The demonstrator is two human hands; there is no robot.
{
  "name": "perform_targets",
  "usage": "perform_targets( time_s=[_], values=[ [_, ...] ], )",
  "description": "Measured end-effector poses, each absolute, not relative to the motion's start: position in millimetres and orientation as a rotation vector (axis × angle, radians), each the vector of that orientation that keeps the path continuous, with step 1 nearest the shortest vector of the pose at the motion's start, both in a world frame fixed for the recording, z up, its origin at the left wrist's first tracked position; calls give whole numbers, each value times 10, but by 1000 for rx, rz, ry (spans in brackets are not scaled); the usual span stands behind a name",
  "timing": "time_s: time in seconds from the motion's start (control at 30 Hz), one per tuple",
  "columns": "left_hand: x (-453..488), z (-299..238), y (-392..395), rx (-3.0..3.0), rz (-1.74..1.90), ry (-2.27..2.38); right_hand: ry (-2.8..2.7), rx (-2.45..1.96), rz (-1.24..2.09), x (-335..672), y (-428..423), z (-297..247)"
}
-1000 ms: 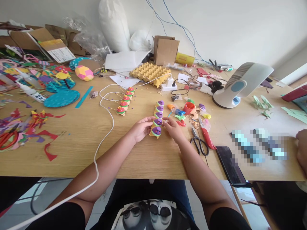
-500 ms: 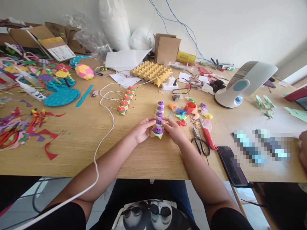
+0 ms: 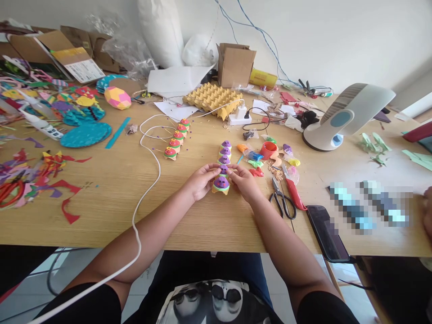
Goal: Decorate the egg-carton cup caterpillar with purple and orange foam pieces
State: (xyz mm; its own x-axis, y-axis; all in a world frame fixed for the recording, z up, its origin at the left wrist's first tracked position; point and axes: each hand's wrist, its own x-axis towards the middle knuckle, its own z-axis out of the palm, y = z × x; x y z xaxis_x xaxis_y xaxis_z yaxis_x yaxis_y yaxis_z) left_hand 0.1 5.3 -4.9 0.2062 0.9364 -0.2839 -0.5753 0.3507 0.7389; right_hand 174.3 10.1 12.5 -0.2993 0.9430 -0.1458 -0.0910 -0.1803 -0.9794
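A caterpillar made of egg-carton cups with purple tops [image 3: 223, 164] lies on the wooden table [image 3: 209, 216], its head toward me. My left hand [image 3: 200, 181] grips its left side and my right hand [image 3: 245, 181] its right side. Fingertips of both hands pinch the second cup just behind the head. A second caterpillar with red and green tops [image 3: 176, 140] lies further left, untouched.
Scissors [image 3: 282, 200], a red cutter [image 3: 294, 191] and a phone [image 3: 327, 234] lie to my right. A white cable [image 3: 148, 180] runs left of my hands. A fan [image 3: 344, 118], an egg tray [image 3: 212, 99], boxes and paper scraps [image 3: 40, 175] crowd the table. Another person's hand [image 3: 428, 211] shows at far right.
My hands have closed in on the purple caterpillar, moving from its sides to pinch the cup behind its head. The view has shifted slightly.
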Motion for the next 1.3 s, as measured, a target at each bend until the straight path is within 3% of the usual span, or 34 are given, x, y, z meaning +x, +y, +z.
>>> perform_targets(
  time_s=[1.3],
  values=[
    [56, -13, 28, 510, 1190, 823, -1207, -1081, 1588, 1710, 73, 178]
  ],
)
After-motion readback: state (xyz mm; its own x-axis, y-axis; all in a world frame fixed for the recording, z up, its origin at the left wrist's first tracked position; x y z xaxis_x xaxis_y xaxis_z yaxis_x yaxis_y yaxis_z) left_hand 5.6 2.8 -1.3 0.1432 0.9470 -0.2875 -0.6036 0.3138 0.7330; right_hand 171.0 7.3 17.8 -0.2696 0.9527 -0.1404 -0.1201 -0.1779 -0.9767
